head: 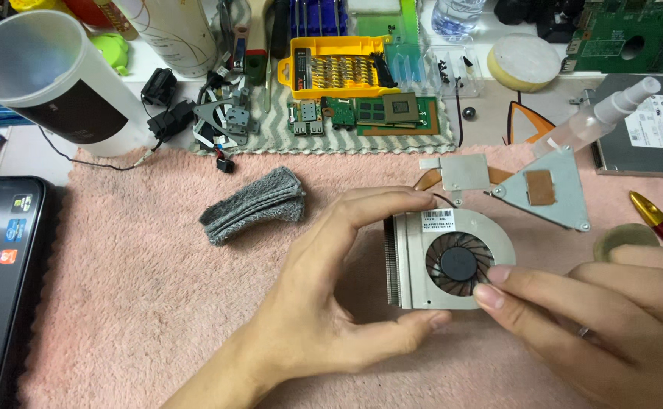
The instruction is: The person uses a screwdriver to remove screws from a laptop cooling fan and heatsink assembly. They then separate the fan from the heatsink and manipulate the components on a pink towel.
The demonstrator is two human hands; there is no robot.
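A silver laptop cooling fan (452,257) with a black rotor and finned heat sink lies on a pink towel (142,303). Copper heat pipes join it to two metal plates (547,185) behind it. My left hand (324,303) grips the fan housing between thumb below and forefinger above its left side. My right hand (604,318) comes in from the right, its fingertips touching the fan's right edge by the rotor. A ring sits on one right finger.
A folded grey cloth (254,204) lies left of the fan. A black laptop (2,280) is at the left edge, a white cup (51,76) behind it. A yellow screwdriver bit case (339,67), circuit boards (392,110), a spray bottle (600,117) and an optical drive (649,129) lie beyond.
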